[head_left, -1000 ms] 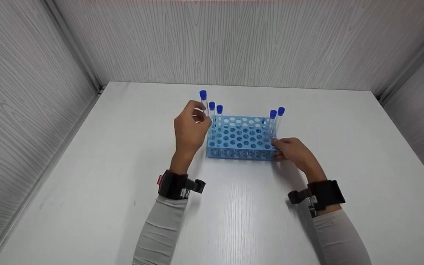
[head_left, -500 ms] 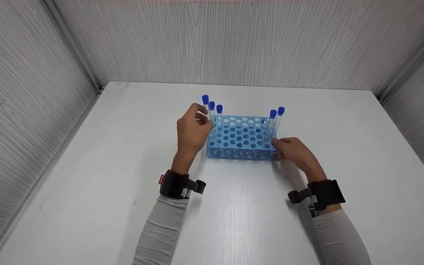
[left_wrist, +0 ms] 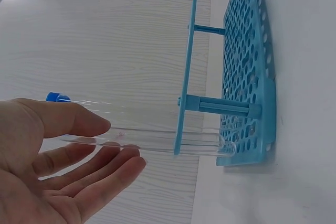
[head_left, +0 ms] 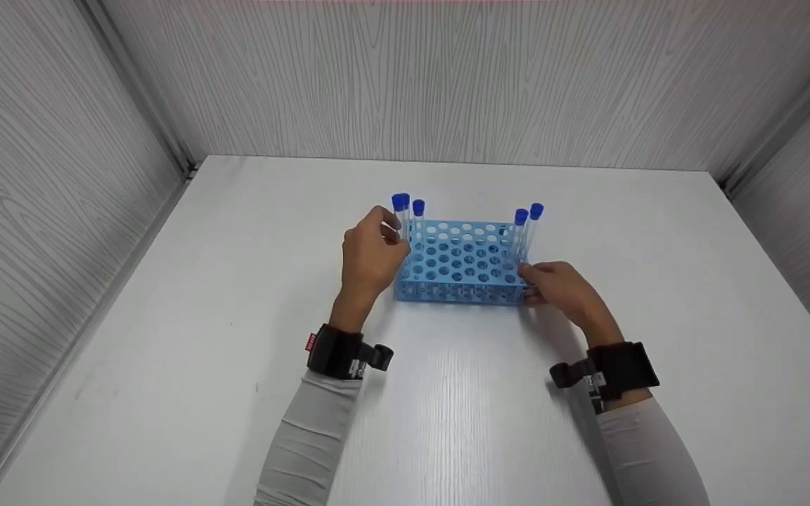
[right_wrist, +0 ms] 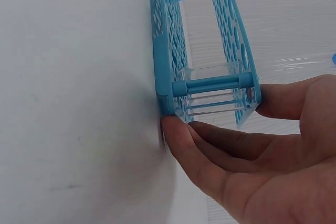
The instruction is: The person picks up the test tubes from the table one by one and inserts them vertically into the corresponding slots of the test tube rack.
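Observation:
At the rack's left end my left hand point(head_left: 373, 256) pinches a clear test tube point(head_left: 401, 225) with a blue cap between thumb and fingers. In the left wrist view this held test tube point(left_wrist: 152, 141) passes through the upper plate, its rounded end near the lower plate. The blue test tube rack point(head_left: 458, 293) stands on the table. My right hand point(head_left: 556, 287) grips its right end, thumb at the top plate and fingers at the lower edge in the right wrist view. Two more capped test tubes stand beside the held one, including a nearer test tube point(head_left: 418, 218).
Two blue-capped test tubes stand at the rack's right end, one being the outer test tube point(head_left: 532, 228). The white table point(head_left: 166, 337) is bordered by a grey wood-grain back wall point(head_left: 433, 84) and side walls. Black camera straps point(head_left: 335, 353) circle both wrists.
My left hand has moved down and slightly right, lowering the test tube into the rack's left end until its cap is about level with its neighbours. The right hand and rack stay still.

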Action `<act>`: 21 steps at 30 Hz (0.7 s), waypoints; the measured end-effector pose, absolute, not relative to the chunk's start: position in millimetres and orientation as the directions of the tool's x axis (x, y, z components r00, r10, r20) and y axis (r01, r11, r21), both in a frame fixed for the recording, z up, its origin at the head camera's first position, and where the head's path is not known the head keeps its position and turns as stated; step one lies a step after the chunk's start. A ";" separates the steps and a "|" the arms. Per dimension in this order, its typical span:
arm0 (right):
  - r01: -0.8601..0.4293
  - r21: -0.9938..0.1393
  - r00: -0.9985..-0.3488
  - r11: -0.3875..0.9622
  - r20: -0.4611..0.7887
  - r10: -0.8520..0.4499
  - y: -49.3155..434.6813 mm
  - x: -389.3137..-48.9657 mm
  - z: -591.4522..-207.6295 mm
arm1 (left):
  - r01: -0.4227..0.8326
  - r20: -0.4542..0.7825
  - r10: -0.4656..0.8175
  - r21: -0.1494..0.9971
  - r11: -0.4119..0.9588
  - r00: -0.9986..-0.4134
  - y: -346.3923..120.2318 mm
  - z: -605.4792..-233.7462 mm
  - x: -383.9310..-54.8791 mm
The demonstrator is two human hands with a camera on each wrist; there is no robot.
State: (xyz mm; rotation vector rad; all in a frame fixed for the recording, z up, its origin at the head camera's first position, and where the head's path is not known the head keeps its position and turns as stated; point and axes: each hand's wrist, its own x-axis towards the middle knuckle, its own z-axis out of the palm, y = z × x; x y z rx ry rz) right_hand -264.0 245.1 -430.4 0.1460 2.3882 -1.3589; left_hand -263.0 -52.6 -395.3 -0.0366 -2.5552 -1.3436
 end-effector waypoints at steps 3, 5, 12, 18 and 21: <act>0.279 -0.802 -0.919 0.528 -0.383 -0.097 245.6 -264.3 -430.7 | 0.125 0.220 -0.091 0.796 0.592 -0.971 -51.9 -395.6 -263.4; 0.281 -0.799 -0.918 0.532 -0.385 -0.093 245.5 -264.5 -430.9 | 0.124 0.218 -0.085 0.788 0.603 -0.972 -51.4 -395.8 -263.6; 0.272 -0.792 -0.920 0.547 -0.381 -0.095 244.8 -263.0 -430.9 | 0.105 0.188 -0.068 0.772 0.627 -0.980 -50.4 -396.4 -263.4; 0.273 -0.799 -0.919 0.537 -0.381 -0.100 244.7 -264.2 -430.3 | 0.128 0.206 -0.045 0.751 0.648 -0.977 -50.7 -396.7 -263.0; 0.276 -0.795 -0.919 0.540 -0.383 -0.096 244.6 -264.2 -429.0 | 0.129 0.206 -0.044 0.749 0.650 -0.978 -51.2 -396.7 -263.0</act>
